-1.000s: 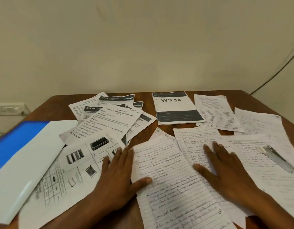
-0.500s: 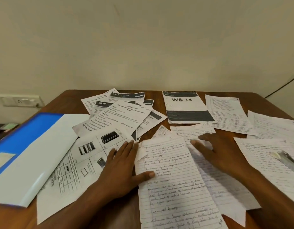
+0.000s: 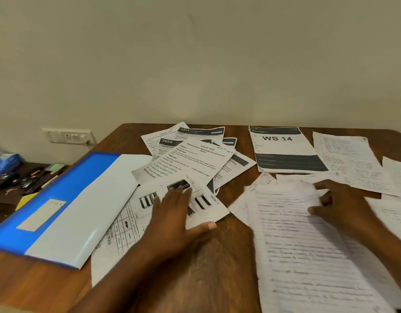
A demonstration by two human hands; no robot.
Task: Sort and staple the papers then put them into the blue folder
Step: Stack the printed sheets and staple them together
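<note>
Across the lower frame, wooden table point(image 3: 48, 283) strewn with papers. Left of centre, blue folder point(image 3: 66, 199) lying flat, slanting toward upper right. Lower right, handwritten lined sheets point(image 3: 296, 245), blurred. Centre, printed sheet with pictures point(image 3: 136, 222) under fanned printed pages point(image 3: 195, 159); upper right, "WS 14" sheet point(image 3: 283, 150). Centre, left hand point(image 3: 174, 213) pressing flat on the picture sheet, fingers straight, thumb spread. Right, right hand point(image 3: 339, 204) on the lined sheets, fingers curled at their top edge; grip unclear.

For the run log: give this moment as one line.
left hand: flat on printed sheet | right hand: gathering handwritten sheets | blue folder: shut, on table | stapling: not begun
</note>
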